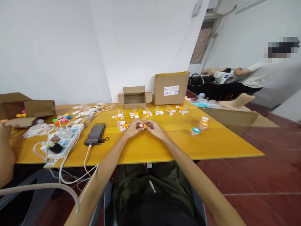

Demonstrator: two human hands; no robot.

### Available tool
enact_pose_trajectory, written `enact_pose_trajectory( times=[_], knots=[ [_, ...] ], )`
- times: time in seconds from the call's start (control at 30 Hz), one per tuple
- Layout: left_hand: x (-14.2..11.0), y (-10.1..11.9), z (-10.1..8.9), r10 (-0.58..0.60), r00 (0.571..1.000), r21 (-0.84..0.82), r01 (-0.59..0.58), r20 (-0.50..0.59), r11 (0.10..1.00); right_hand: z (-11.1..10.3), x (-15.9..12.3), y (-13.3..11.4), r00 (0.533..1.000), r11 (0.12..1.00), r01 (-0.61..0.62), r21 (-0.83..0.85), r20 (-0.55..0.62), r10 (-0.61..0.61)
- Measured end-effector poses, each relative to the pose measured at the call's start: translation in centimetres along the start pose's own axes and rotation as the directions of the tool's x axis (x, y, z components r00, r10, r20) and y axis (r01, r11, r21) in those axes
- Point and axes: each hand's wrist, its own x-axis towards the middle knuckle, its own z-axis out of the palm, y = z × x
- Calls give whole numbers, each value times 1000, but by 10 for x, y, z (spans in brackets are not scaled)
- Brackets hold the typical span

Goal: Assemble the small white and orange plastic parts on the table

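Note:
My left hand (134,128) and my right hand (154,129) meet above the yellow table, fingers closed around a small orange round part (144,126). A small white piece shows against it on the left hand's side; finer detail is too small to make out. Just left of my hands lies a pile of small white plastic pieces (122,128) with an orange ring (125,125). Behind them runs a row of similar groups, each with white pieces, orange rings and a clear cup (147,109).
Finished-looking clear cups with orange lids (203,124) and a teal-lidded cup (195,131) stand at right. A phone-like dark device (96,133), power strip (67,141) and cables lie left. Cardboard boxes (171,89) stand behind. Another person's arm (6,157) is at far left.

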Motion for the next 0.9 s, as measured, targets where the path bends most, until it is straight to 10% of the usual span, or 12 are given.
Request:
enact_pose_trajectory(
  times=[0.9],
  knots=[
    [2, -8, 3, 18, 1000, 51, -17, -5, 999, -1, -2, -2, 998, 999, -26, 23, 50, 25]
  ],
)
